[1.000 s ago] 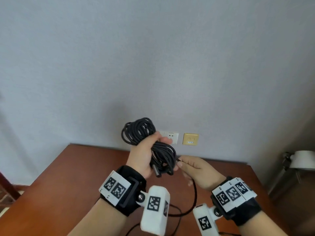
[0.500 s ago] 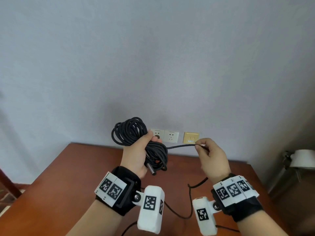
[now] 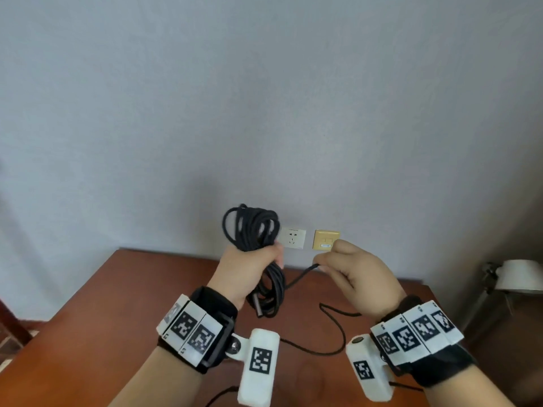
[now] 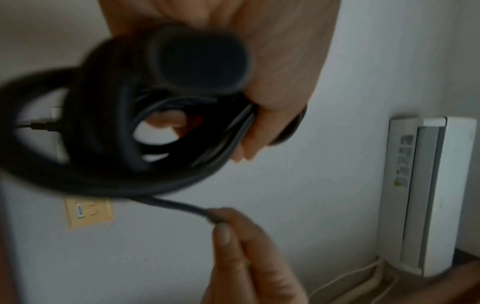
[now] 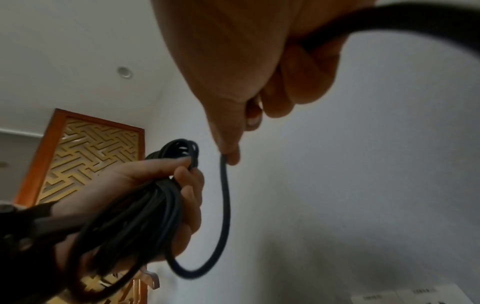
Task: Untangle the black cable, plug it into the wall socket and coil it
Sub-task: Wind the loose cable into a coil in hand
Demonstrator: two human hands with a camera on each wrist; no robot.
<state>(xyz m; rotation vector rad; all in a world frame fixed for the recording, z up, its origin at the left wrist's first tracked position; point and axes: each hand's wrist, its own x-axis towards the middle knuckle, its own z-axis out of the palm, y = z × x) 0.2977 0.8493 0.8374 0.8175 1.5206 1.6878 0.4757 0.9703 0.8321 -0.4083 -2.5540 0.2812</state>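
Observation:
My left hand (image 3: 249,268) grips a bundle of black cable (image 3: 252,230) upright in front of the wall, and its loops stick out above and below the fist. A metal-tipped end (image 3: 258,304) hangs under the bundle. To the right, my right hand (image 3: 323,264) pinches a single strand (image 3: 299,277) that runs from the coil. From the right wrist the pinch (image 5: 228,158) and the coil (image 5: 145,205) both show. The white wall socket (image 3: 292,237) is just behind the coil. In the blurred left wrist view a black plug (image 4: 39,125) seems to sit in a white plate.
A yellow wall plate (image 3: 326,240) is right of the socket. Slack cable (image 3: 338,339) loops over the brown table (image 3: 117,304) under my hands. A white lamp (image 3: 520,277) stands at the far right, a white wall unit (image 4: 428,195) and a wooden lattice screen (image 5: 91,154) to the sides.
My right hand drew a strand out to the right and up, then came back a little toward the coil. The left hand kept its grip and the coil now stands more upright.

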